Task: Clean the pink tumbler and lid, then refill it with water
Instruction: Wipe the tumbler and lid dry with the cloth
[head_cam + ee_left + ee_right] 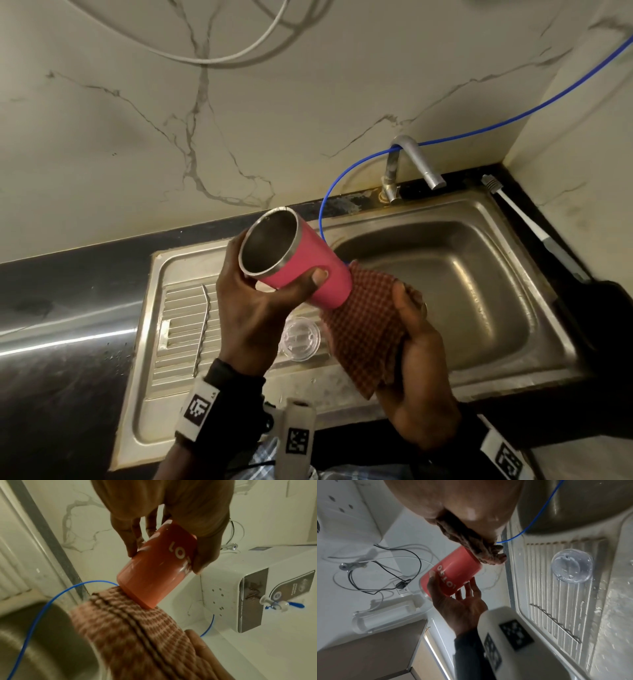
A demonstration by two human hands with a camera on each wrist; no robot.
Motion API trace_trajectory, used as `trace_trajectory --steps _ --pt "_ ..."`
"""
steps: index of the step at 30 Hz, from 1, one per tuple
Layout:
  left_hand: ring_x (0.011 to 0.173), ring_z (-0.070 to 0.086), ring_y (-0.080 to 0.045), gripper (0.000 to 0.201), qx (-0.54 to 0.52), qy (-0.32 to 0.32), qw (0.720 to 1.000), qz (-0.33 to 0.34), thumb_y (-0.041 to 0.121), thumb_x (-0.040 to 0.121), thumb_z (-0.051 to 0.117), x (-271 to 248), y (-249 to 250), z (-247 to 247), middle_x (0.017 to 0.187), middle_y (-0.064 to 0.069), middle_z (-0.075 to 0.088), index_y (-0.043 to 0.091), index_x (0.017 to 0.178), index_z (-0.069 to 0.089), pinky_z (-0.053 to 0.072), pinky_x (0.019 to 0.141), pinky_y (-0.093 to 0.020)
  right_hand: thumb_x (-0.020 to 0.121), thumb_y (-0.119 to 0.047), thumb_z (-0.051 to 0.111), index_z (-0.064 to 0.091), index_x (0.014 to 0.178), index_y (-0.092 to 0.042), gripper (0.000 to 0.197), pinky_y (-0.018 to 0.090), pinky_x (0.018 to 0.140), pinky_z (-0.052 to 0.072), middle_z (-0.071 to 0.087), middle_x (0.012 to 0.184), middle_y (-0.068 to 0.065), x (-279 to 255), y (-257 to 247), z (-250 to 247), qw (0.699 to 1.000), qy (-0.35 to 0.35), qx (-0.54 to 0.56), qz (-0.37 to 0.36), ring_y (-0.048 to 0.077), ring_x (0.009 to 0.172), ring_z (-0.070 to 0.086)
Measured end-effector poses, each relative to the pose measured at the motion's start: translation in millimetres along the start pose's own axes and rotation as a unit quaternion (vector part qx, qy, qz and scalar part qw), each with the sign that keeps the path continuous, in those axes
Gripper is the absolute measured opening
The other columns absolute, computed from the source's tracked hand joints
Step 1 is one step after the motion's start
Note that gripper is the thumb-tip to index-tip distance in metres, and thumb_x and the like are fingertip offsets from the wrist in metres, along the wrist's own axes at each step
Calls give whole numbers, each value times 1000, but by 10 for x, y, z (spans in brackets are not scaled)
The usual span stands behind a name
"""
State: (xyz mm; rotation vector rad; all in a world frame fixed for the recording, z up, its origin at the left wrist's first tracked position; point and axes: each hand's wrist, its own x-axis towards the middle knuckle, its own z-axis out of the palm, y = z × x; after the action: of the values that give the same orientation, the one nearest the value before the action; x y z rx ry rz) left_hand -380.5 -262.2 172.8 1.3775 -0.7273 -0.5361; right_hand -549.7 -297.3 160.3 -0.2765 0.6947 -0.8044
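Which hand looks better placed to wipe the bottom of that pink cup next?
Probably the right hand: it holds the checked cloth against the pink tumbler's base, while the left hand grips the tumbler.

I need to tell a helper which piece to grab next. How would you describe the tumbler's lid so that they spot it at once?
Find the steel sink's ribbed draining board, left of the basin. The lid lies flat near the basin edge: a round, clear plastic disc, unlike the thin metal straw lying farther left.
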Motion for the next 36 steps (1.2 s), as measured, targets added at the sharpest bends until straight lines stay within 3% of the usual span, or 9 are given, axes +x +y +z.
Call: trace_trajectory --steps 6,10,13,15,21,24,27,30,36 --pt "106 70 -28 75 -57 -51 996 -36 23 55 94 -196 -7 75 116 -5 73 23 126 71 58 84 -48 109 -43 40 73 123 -20 43 60 99 50 71 130 11 171 -75 56 998 -28 -53 -12 36 118 69" --pt "106 71 -24 75 -56 -26 997 -41 26 57 95 -145 -3 50 118 -4 74 23 128 70 59 83 -40 110 -39 41 67 134 -21 40 52 102 55 70 134 5 179 -68 51 984 -62 -156 -53 29 125 67" --pt "113 70 -25 84 -44 -7 998 -45 25 56 98 -117 -91 29 126 -2 73 20 133 66 60 89 -45 110 -39 44 52 151 -29 43 26 117 39 54 151 -19 99 41 2 910 -104 -359 -181 1 141 48" --pt "114 70 -21 88 -51 5 997 -62 23 53 98 -124 -131 40 127 3 72 20 133 61 61 90 -42 104 -48 49 48 153 -32 51 22 119 36 48 153 -26 35 106 -8 872 -108 -418 -229 -6 142 43" --pt "106 71 -20 78 -21 -56 998 -29 10 54 98 -295 -158 140 116 -6 72 12 120 55 58 80 -23 106 -34 46 37 159 -19 57 58 126 20 31 168 -3 49 -22 220 781 -199 -496 -323 23 158 24" --pt "111 70 -26 80 -20 -71 997 -24 5 55 99 -364 -87 172 121 -8 71 14 121 56 59 78 -24 107 -34 45 45 153 -24 47 38 124 31 43 161 -11 185 -150 335 804 -175 -463 -330 8 150 38" --pt "121 68 -30 84 -17 -88 996 3 4 55 99 -345 34 113 130 -6 69 23 125 57 63 82 -34 111 -30 41 59 130 -54 35 5 102 40 56 140 -31 219 -234 335 838 -160 -433 -291 -24 121 51" --pt "125 66 -26 85 -11 -84 996 23 6 56 100 -302 110 82 133 -3 67 22 128 56 62 83 -33 103 -50 42 63 126 -59 33 19 106 48 62 134 -34 180 -128 174 877 -137 -392 -243 -12 126 55" --pt "117 69 -15 83 -11 -56 998 14 1 58 98 -187 44 50 127 3 71 18 127 56 57 84 -20 102 -38 48 44 154 -31 53 39 126 27 38 161 -25 -103 175 25 826 -143 -442 -319 3 152 31"
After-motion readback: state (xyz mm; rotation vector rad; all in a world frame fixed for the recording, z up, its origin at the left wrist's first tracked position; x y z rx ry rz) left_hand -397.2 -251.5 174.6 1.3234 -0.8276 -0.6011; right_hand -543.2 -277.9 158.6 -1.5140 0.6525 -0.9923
